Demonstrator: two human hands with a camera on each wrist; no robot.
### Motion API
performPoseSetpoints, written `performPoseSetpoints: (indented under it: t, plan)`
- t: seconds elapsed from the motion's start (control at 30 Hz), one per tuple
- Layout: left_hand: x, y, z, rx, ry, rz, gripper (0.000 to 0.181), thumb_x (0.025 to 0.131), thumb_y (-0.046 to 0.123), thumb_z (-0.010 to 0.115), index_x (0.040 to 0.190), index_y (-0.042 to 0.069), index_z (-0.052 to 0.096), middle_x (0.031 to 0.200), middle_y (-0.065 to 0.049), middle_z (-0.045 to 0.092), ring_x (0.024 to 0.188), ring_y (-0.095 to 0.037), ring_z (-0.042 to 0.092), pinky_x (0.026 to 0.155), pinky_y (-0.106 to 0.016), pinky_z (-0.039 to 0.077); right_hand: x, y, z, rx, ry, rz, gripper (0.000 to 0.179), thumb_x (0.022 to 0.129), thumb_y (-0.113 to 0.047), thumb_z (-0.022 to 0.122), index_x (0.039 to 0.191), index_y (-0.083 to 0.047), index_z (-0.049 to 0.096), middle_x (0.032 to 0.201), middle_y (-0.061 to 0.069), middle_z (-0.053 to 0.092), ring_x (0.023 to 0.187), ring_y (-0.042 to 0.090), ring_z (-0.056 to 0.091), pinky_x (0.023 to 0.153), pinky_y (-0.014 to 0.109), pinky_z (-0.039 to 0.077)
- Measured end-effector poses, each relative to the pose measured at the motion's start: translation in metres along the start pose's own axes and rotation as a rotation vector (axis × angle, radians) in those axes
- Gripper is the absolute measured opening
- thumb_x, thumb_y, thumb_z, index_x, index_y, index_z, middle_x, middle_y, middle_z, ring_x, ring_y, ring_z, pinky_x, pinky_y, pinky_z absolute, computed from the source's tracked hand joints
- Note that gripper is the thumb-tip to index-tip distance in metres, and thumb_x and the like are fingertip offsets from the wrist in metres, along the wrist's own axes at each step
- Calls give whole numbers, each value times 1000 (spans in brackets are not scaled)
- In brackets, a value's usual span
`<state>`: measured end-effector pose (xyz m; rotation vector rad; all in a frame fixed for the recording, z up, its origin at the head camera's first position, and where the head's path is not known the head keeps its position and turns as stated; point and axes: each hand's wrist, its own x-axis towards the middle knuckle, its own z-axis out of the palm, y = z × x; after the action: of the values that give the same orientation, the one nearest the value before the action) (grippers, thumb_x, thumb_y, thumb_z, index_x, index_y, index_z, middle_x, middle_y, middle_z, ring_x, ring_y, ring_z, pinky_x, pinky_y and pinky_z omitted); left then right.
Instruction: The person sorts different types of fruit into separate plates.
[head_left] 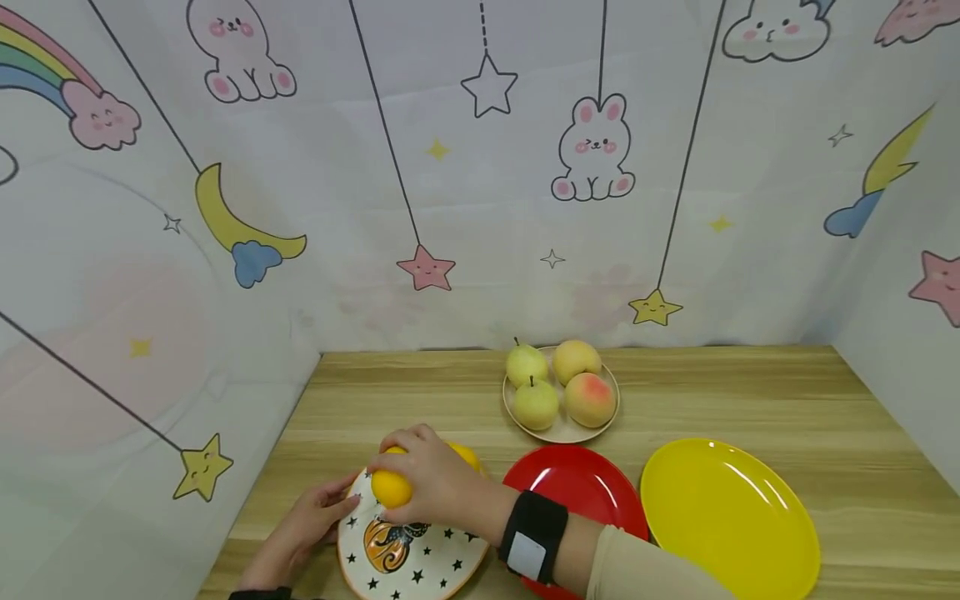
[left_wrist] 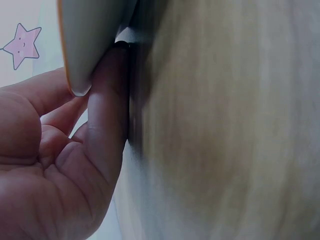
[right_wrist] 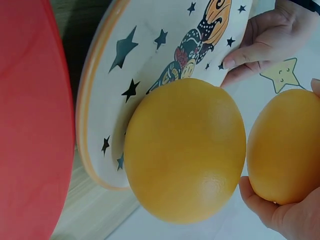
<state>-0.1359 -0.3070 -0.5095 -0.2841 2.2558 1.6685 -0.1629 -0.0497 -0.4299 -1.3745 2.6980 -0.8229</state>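
My right hand (head_left: 431, 479) holds a smooth yellow-orange fruit (head_left: 391, 485) over the left part of a white plate (head_left: 442, 567). That plate has an orange rim, dark stars and a painted figure. A second yellow-orange fruit (right_wrist: 185, 150) rests on it, mostly behind my right hand in the head view. At the plate's left edge, my left hand (head_left: 311, 521) pinches the rim, thumb on top and fingers underneath. The left wrist view shows the edge raised above the wooden table (left_wrist: 210, 125), between thumb and fingers.
Right of the patterned plate lies a red plate (head_left: 555, 467), partly under my right forearm. Farther right is a yellow oval plate (head_left: 735, 517). A small plate (head_left: 564, 435) with pears (head_left: 536, 406) and peaches (head_left: 590, 400) stands behind. Printed cloth walls (head_left: 495, 192) border the table.
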Motion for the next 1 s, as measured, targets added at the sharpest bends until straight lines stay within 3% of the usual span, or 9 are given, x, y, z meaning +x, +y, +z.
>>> performPoseSetpoints:
  t: [0.43, 0.8, 1.0]
  plan:
    - [-1, -2, -1, -4, -12, 11, 56, 107, 5, 61, 155, -12, 37, 113, -15, 72, 88, -21, 70, 71, -39, 64, 1, 1, 8, -55, -47, -57, 49, 89, -40, 88, 133, -27, 72, 140, -2, 59, 125, 18, 50, 102, 26, 46]
    - [1, -4, -5, -1, -46, 41, 57, 108, 5, 60, 156, -12, 36, 123, -23, 70, 99, -23, 71, 77, -43, 65, 1, -3, 22, -45, -153, -86, 54, 90, -40, 87, 139, -29, 69, 139, -5, 57, 125, 16, 48, 102, 23, 45]
    - [-1, -5, -6, -26, -91, 65, 59, 108, 6, 60, 157, -13, 31, 122, -21, 70, 97, -23, 71, 76, -43, 65, -2, -6, 29, -120, -211, -154, 51, 89, -43, 87, 136, -30, 71, 137, -7, 59, 123, 15, 50, 102, 22, 43]
